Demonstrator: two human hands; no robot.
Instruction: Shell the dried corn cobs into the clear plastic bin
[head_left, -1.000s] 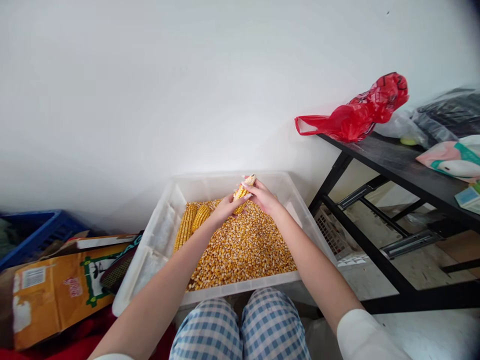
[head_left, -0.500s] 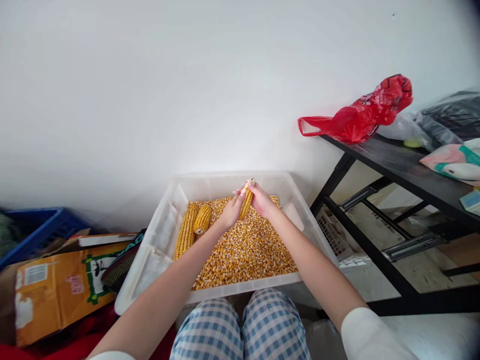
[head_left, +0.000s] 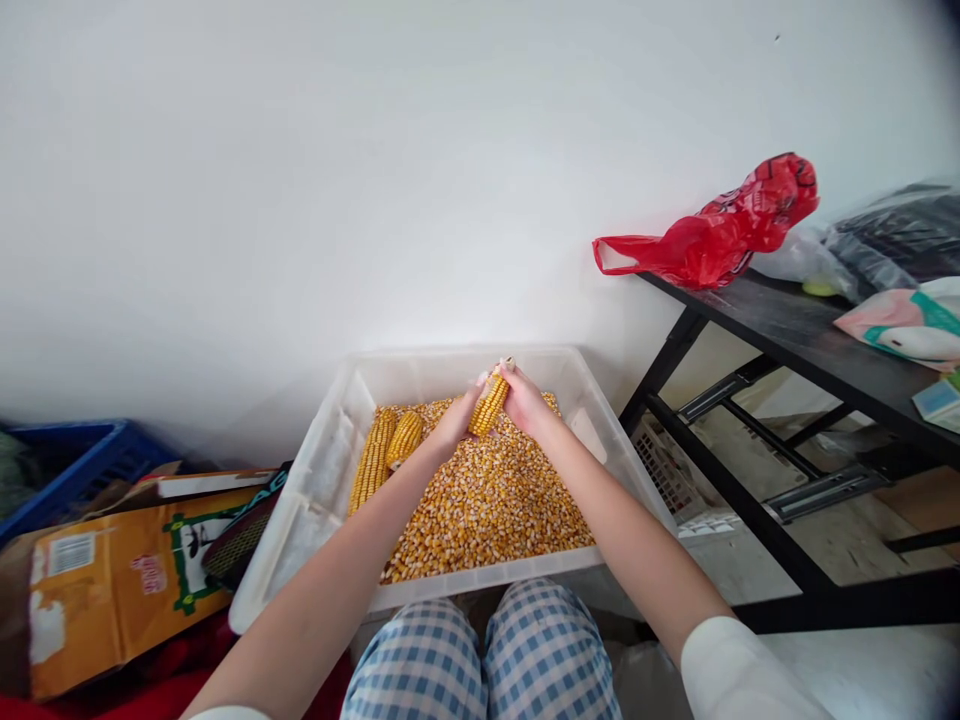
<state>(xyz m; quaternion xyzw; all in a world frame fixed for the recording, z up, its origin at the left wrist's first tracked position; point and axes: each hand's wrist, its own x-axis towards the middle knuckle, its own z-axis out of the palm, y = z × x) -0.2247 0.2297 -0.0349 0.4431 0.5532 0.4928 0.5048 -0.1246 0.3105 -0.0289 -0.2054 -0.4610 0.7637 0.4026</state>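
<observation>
Between my two hands is a yellow corn cob (head_left: 491,402), tilted, with its upper end partly bare of kernels. My left hand (head_left: 459,412) grips its left side, and my right hand (head_left: 523,402) closes round its right side near the top. Loose yellow and white corn kernels (head_left: 495,500) fill the floor of a translucent plastic bin (head_left: 300,505) under my hands. On the kernels at the bin's left side lie a long corn cob (head_left: 372,462) and a shorter corn cob (head_left: 405,438), partly hidden by my left arm.
To the right stands a black table (head_left: 795,335) holding a red plastic bag (head_left: 720,235) and other bags. A flattened orange cardboard box (head_left: 135,580) and a blue crate (head_left: 90,470) are at the left. Behind the bin rises a white wall (head_left: 450,180).
The held cob has turned slightly, its lower end swinging left, so more of its kernels show. My left hand has shifted a little left along it.
</observation>
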